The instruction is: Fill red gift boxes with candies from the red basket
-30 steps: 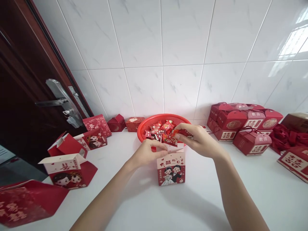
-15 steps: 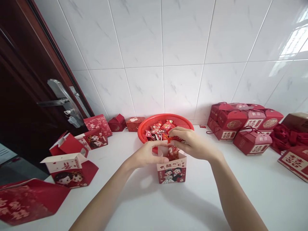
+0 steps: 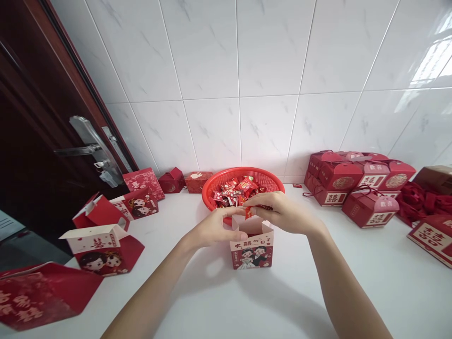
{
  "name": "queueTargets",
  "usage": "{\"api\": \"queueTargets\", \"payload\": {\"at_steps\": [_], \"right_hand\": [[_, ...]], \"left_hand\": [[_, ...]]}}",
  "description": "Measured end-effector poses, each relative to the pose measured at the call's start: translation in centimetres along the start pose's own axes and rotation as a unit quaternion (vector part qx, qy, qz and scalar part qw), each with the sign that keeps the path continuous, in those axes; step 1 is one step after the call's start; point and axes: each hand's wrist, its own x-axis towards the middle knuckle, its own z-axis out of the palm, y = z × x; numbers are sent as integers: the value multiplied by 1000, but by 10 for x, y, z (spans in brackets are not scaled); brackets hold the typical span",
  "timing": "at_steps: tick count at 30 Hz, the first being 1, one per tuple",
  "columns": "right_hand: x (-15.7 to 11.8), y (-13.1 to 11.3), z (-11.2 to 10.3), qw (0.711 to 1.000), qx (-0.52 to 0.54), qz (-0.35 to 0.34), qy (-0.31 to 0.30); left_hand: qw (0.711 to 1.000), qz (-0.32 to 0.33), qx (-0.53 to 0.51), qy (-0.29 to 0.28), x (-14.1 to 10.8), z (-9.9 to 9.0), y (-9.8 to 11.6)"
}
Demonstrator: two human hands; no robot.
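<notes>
An open red-and-white box printed with a cartoon couple stands upright on the white table. My left hand touches its left side and rim, thumb at the front and fingers across the back. Above the box, my right hand has its fingers closed on red wrapped candy. Just behind the hands sits a red mesh basket holding many wrapped candies. The inside of the box is mostly hidden.
Open red boxes line the left side. Closed gift boxes are stacked at the right, near red ribbon. Two small boxes lie by the tiled wall. A dark door is at the left.
A red candy that was between my hands at the box opening has dropped lower into the box. My right hand still grips red candy; my left hand has barely moved.
</notes>
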Motion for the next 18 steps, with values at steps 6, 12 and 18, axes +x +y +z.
{"api": "queueTargets", "payload": {"at_steps": [6, 12, 18], "right_hand": [[-1, -1, -2, 999, 37, 6, 27], [0, -10, 1, 976, 178, 74, 104], [5, -3, 1, 959, 245, 54, 134]], "left_hand": [[1000, -15, 12, 16, 0, -1, -5], [999, -42, 28, 13, -1, 0, 1], [999, -34, 28, 2, -1, 0, 2]]}}
